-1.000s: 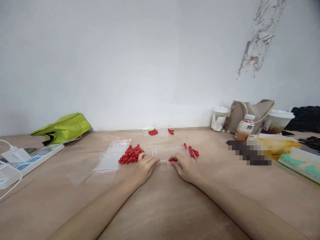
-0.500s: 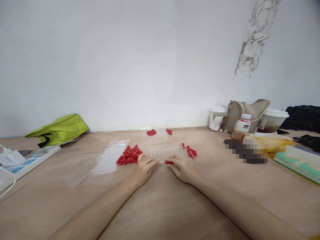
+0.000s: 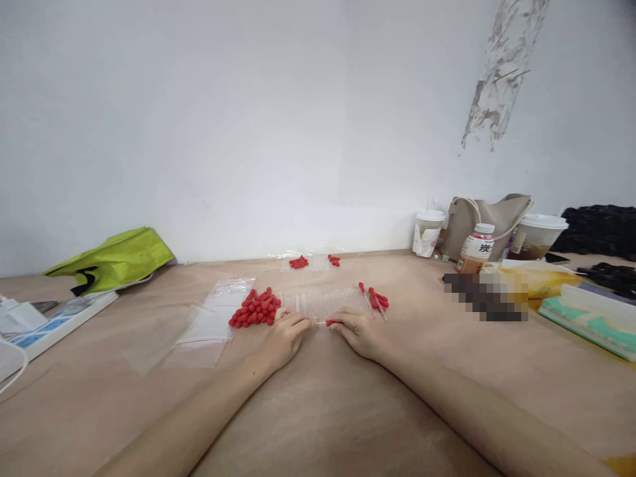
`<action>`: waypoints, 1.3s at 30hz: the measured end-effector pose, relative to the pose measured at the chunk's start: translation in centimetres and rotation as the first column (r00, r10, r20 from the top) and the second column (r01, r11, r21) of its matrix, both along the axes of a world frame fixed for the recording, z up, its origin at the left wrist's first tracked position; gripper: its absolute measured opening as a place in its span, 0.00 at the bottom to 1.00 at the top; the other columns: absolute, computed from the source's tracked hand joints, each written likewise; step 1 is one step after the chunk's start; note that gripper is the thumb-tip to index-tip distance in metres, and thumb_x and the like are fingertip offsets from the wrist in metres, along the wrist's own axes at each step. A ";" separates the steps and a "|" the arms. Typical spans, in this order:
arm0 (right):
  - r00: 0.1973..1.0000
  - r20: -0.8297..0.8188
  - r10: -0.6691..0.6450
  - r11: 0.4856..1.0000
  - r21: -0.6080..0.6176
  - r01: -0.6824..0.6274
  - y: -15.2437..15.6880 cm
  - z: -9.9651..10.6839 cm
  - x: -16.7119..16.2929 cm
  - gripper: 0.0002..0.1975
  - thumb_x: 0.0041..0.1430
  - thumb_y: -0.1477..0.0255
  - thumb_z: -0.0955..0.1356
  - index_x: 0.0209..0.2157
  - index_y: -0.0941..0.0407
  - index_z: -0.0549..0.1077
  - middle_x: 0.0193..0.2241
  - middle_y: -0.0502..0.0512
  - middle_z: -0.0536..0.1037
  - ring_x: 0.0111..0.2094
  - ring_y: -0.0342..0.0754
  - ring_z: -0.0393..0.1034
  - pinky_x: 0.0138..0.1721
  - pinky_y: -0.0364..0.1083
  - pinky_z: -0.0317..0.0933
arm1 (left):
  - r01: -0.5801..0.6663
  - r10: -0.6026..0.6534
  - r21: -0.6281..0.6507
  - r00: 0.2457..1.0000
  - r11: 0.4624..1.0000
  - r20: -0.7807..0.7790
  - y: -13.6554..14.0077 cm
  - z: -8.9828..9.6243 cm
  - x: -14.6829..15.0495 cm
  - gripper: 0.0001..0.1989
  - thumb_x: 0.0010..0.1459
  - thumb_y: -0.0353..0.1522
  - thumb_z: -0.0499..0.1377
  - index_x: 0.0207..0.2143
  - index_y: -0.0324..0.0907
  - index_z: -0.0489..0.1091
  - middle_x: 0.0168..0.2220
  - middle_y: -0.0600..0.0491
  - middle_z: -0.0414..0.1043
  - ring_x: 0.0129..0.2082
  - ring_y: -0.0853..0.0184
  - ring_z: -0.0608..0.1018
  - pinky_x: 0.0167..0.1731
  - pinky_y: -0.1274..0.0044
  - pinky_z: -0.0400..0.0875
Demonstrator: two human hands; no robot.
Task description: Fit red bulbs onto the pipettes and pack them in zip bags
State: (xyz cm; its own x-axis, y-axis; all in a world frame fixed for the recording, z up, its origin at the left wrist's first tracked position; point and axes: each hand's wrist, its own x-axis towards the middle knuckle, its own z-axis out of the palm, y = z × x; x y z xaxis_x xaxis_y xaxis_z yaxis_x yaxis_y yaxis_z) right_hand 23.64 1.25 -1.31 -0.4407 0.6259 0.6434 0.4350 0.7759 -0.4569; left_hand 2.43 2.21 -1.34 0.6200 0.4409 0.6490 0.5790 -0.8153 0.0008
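My left hand (image 3: pixel 285 338) pinches a thin clear dropper tube (image 3: pixel 320 323), lying level between my two hands. Closed on a red rubber bulb (image 3: pixel 330 323) at the tube's right end is my right hand (image 3: pixel 360 333); the fingers partly hide the bulb, so how far it sits on the tube is unclear. Behind both hands lies a row of clear tubes (image 3: pixel 322 305) side by side. A pile of red bulbs (image 3: pixel 256 309) is just left of my left hand. To the right of the row lie several red-bulbed droppers (image 3: pixel 379 298).
Clear zip bags (image 3: pixel 206 324) lie left of the pile. Bagged red-tipped pieces (image 3: pixel 299 262) rest near the wall. At right stand a bottle (image 3: pixel 476 250), lidded cups (image 3: pixel 428 233) and a grey bag (image 3: pixel 497 215). A power strip (image 3: pixel 64 321) and green bag (image 3: pixel 116 255) are at left.
The view has shifted slightly. My right hand is a little closer to the left one, and less of the red bulb shows between its fingers.
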 end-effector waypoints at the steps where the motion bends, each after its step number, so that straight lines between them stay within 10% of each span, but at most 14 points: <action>1: 1.000 -0.006 0.001 1.000 0.001 -0.001 0.1 -0.1 0.0 0.10 0.57 0.72 0.60 0.36 0.54 0.72 0.33 0.52 0.74 0.34 0.42 0.68 0.37 0.41 0.62 | -0.002 0.002 -0.005 1.000 1.000 -0.002 -0.1 0.1 0.0 0.13 0.56 0.22 0.47 0.35 0.41 0.68 0.34 0.53 0.73 0.33 0.68 0.71 0.37 0.73 0.55; 39: 0.987 0.099 -0.127 0.984 0.138 0.113 0.4 -0.5 0.6 0.05 0.54 0.70 0.63 0.30 0.56 0.70 0.26 0.53 0.73 0.32 0.46 0.63 0.36 0.47 0.54 | -0.053 0.052 0.033 0.998 0.998 0.028 -0.6 0.2 0.3 0.08 0.59 0.32 0.51 0.34 0.41 0.70 0.26 0.54 0.71 0.27 0.69 0.69 0.36 0.72 0.56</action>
